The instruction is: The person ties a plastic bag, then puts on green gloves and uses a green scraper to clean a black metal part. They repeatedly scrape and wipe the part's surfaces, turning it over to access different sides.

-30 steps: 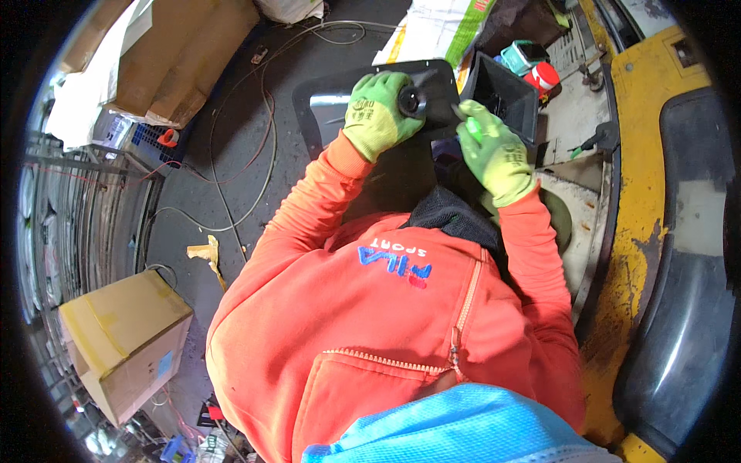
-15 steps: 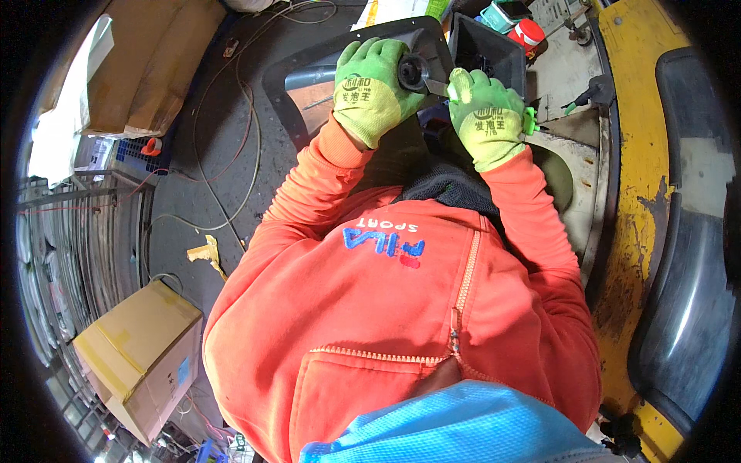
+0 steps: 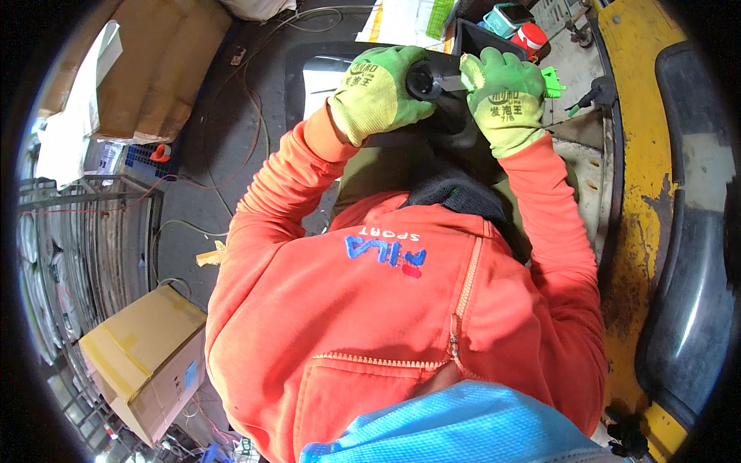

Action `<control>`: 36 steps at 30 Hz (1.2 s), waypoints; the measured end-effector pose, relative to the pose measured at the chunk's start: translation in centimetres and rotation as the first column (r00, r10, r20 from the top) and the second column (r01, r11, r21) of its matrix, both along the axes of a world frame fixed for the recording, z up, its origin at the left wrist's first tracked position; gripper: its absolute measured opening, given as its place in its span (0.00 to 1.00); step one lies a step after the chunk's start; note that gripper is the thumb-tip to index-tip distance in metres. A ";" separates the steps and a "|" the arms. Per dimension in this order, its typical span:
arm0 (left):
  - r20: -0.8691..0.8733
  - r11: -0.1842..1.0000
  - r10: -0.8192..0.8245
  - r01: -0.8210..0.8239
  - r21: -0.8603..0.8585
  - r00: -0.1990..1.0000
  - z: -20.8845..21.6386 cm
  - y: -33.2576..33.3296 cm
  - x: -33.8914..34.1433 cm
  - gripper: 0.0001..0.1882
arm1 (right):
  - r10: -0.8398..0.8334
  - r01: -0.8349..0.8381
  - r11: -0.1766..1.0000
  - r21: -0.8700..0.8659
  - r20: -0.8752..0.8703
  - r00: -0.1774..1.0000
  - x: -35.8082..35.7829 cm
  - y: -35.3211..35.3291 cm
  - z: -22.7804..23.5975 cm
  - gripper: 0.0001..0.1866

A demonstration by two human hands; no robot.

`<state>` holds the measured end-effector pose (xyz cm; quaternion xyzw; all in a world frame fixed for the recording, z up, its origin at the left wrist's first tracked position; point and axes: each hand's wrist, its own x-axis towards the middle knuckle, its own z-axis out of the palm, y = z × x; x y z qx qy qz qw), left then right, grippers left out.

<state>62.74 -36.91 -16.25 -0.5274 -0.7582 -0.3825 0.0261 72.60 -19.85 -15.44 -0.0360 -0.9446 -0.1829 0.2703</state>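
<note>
My left hand [image 3: 382,89], in a yellow-green work glove, is closed around the edge of a black plastic part [image 3: 296,89]. This part looks like a wide frame with a round hollow collar [image 3: 421,80] beside my fingers. My right hand [image 3: 505,92], in a matching glove, grips a knife with a bright green handle [image 3: 553,82]. Its flat metal blade [image 3: 451,82] points left and meets the collar's rim. My right fingers hide the middle of the knife. Most of the part's near side lies behind my left glove.
A dark bin [image 3: 482,38] stands behind my right hand, near a red-lidded container [image 3: 529,37] and a teal case [image 3: 506,18]. Yellow machinery [image 3: 637,193] runs along the right. Cartons [image 3: 143,339] and loose cables [image 3: 258,116] are to the left.
The black part has tilted and shifted, now covering more of the dark bin. Both hands have moved slightly right, with the blade still at the collar.
</note>
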 end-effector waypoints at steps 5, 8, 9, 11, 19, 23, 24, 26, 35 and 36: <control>0.100 0.978 -0.140 0.153 -0.143 0.985 2.3 -0.8 -1.5 0.28 | 0.075 -0.078 0.996 0.032 0.073 0.995 0.1 -0.6 2.3 0.06; 0.171 0.945 -0.234 0.265 -0.191 0.957 3.7 -1.4 -2.2 0.31 | 0.092 -0.098 0.992 0.079 0.077 0.993 0.2 -1.3 3.8 0.06; 0.179 0.937 -0.266 0.298 -0.184 0.947 4.2 -1.6 -2.3 0.30 | 0.097 -0.097 0.995 0.002 0.098 0.990 0.2 -1.6 4.2 0.10; 0.243 0.902 -0.325 0.377 -0.211 0.914 5.1 -2.0 -2.5 0.31 | 0.146 -0.144 0.989 -0.024 0.102 0.984 0.3 -2.0 4.9 0.12; 0.503 0.716 -0.507 0.667 -0.206 0.699 5.0 -2.2 -3.0 0.33 | 0.362 -0.350 0.928 -0.127 0.086 0.928 0.9 -2.1 4.4 0.07; 0.585 0.586 -0.652 0.810 -0.014 0.482 2.0 -1.5 -1.9 0.31 | 0.374 -0.360 0.927 -0.104 0.251 0.893 0.2 -2.1 3.2 0.08; 0.564 0.544 -0.703 0.838 0.036 0.433 1.3 -1.2 -1.7 0.33 | 0.382 -0.369 0.924 -0.099 0.249 0.890 0.1 -2.1 3.0 0.08; 0.491 0.520 -0.759 0.852 0.063 0.427 0.4 -0.7 -1.4 0.28 | 0.358 -0.345 0.934 -0.097 0.294 0.886 -0.7 -1.9 3.0 0.08; 0.439 0.430 -0.831 0.895 0.117 0.342 0.8 1.3 -0.4 0.31 | 0.779 -0.850 0.514 -0.115 -0.352 0.519 -5.8 0.6 3.9 0.11; 0.340 0.421 -0.866 0.901 0.103 0.366 1.0 1.3 -0.6 0.31 | 0.638 -0.770 0.532 -0.352 -0.431 0.638 -5.7 1.1 2.9 0.15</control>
